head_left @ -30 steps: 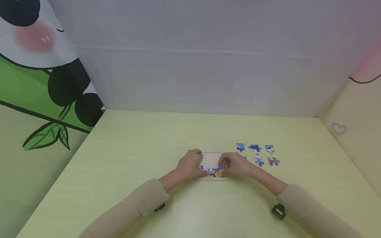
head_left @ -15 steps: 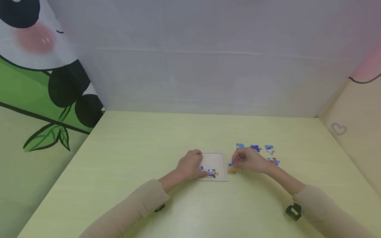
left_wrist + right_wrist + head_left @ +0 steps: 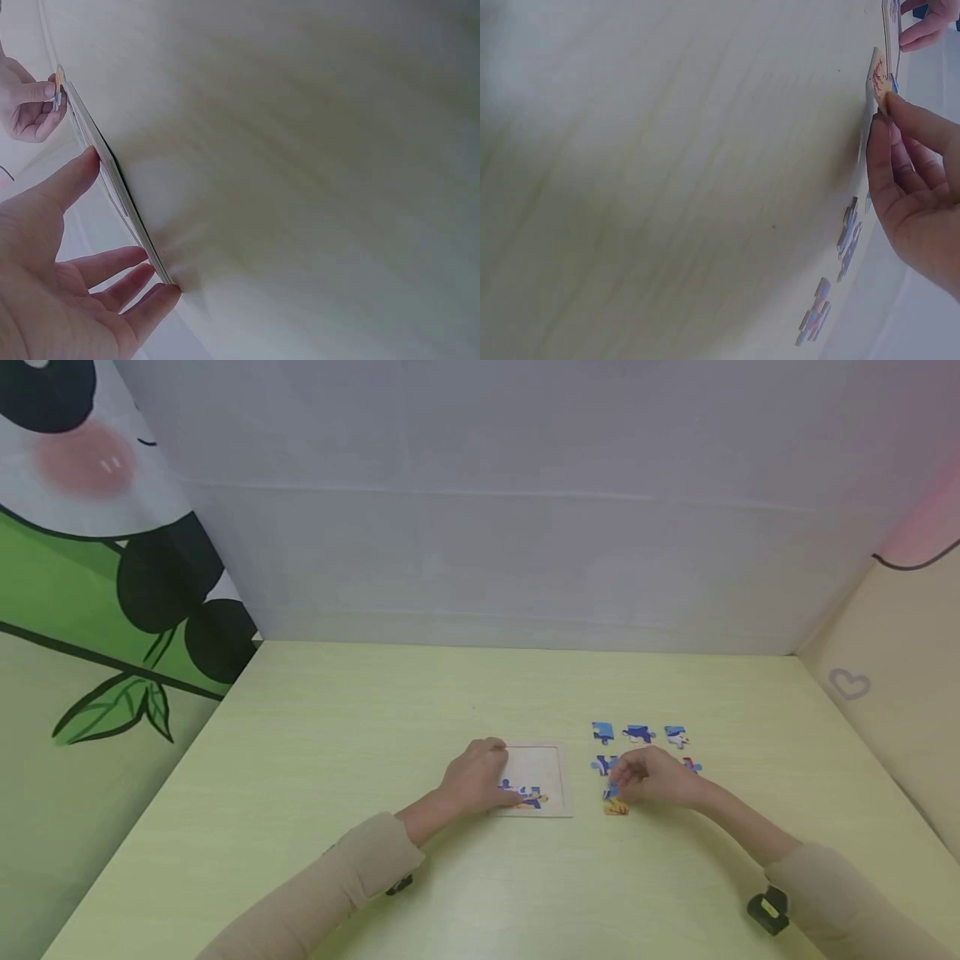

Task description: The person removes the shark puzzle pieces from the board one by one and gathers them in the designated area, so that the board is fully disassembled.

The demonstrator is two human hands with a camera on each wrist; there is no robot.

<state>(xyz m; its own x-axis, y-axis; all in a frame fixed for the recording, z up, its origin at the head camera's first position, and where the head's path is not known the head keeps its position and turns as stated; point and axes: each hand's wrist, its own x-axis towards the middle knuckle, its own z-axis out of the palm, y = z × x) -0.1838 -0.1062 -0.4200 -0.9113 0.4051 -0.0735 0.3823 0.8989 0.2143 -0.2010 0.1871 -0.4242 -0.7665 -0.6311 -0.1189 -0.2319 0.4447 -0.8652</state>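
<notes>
My left hand point(image 3: 474, 774) holds the left side of a pale square puzzle tray point(image 3: 536, 766), its thumb low over the tray and its fingers at the far left corner. A few joined blue, white and yellow puzzle pieces point(image 3: 536, 797) lie along the tray's near edge, partly under the thumb. To the right of the tray, my right hand point(image 3: 654, 777) pinches a yellow and blue puzzle piece point(image 3: 617, 807) between thumb and fingers. In the right wrist view this piece point(image 3: 879, 79) tilts up on edge, a red mark showing on its bare wooden back.
Loose pieces lie in rows right of the tray: a blue piece point(image 3: 602, 732), a dark blue one point(image 3: 638, 733), a blue and white one point(image 3: 676, 737), another blue and white one point(image 3: 602, 766) and a red and blue one point(image 3: 692, 765). A white wall point(image 3: 465, 568) stands behind the table point(image 3: 375, 710).
My right hand has lifted the yellow and blue piece out of the tray's near right corner and carried it right, to beside the loose pieces. The left hand stays on the tray.
</notes>
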